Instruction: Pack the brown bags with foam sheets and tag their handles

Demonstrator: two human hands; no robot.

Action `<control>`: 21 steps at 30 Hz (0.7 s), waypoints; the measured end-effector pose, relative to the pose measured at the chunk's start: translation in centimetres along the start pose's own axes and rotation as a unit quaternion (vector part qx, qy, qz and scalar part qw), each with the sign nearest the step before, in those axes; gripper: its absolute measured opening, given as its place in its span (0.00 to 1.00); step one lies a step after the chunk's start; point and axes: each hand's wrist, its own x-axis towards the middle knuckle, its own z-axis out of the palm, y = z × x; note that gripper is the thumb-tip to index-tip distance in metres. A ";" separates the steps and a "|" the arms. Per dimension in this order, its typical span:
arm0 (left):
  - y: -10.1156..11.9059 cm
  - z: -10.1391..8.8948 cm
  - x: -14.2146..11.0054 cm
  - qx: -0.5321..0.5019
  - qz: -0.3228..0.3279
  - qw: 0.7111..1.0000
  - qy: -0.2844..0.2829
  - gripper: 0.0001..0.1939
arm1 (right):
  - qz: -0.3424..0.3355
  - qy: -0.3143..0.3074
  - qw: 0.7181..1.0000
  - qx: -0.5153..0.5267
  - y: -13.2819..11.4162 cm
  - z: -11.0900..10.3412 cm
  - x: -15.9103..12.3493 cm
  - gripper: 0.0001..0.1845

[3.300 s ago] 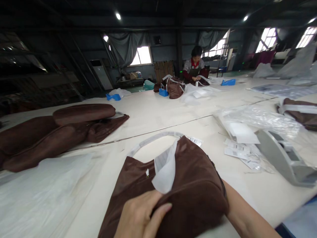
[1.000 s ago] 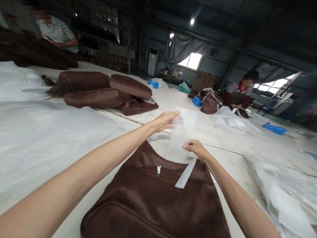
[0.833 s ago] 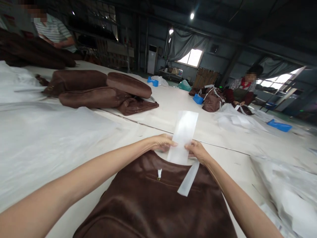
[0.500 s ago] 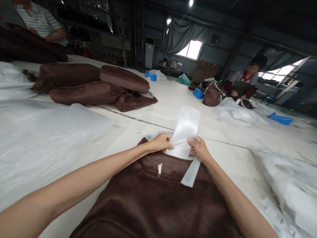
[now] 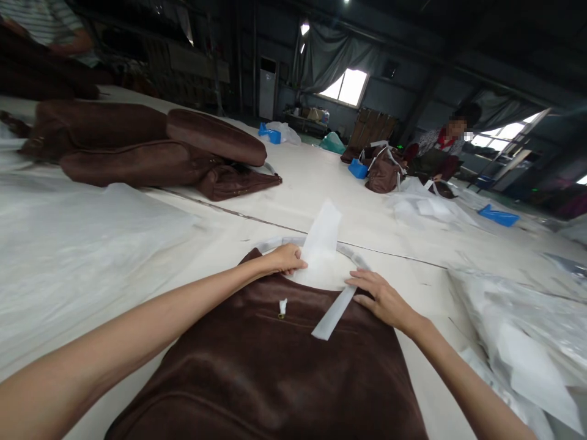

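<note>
A dark brown leather bag (image 5: 284, 373) lies in front of me, its top edge pointing away. My left hand (image 5: 287, 260) pinches the lower left edge of a white foam sheet (image 5: 323, 232) that stands up beyond the bag's opening. At the bag's upper right corner, my right hand (image 5: 373, 292) has its fingers spread and touches a narrow white strip (image 5: 337, 311) lying over the bag's edge. A wrapped handle (image 5: 355, 253) arches behind the sheet. White wrapping covers a small zip pull (image 5: 282, 308) on the bag's front.
Brown bags (image 5: 137, 140) are piled at the back left beside clear plastic sheeting (image 5: 82, 244). Plastic bags (image 5: 523, 342) lie on the right. Across the table (image 5: 312, 177), a person (image 5: 443, 146) works near more bags (image 5: 383, 171) and blue wrapping (image 5: 499, 215). Another person (image 5: 50, 30) is at far left.
My right hand has let go of the white sheet and moved right and down, opening its fingers. The sheet now looks narrower, held by my left hand alone. The view has shifted slightly.
</note>
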 end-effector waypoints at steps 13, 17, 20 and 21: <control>4.1 -2.7 -4.2 0.037 0.128 0.980 0.147 0.07 | 0.005 0.001 1.000 -0.027 -2.7 3.1 3.3 0.24; 5.9 -4.3 -12.3 0.040 0.190 0.975 0.105 0.14 | 0.088 0.073 0.993 0.012 -5.3 0.3 -3.6 0.27; 4.8 -4.3 -20.7 0.096 0.188 0.977 0.026 0.17 | 0.115 0.042 0.992 0.031 -9.5 -1.7 -11.5 0.23; 3.9 -3.9 -23.4 0.142 0.197 0.970 0.012 0.20 | 0.098 0.037 0.994 0.008 -10.9 -1.8 -14.1 0.22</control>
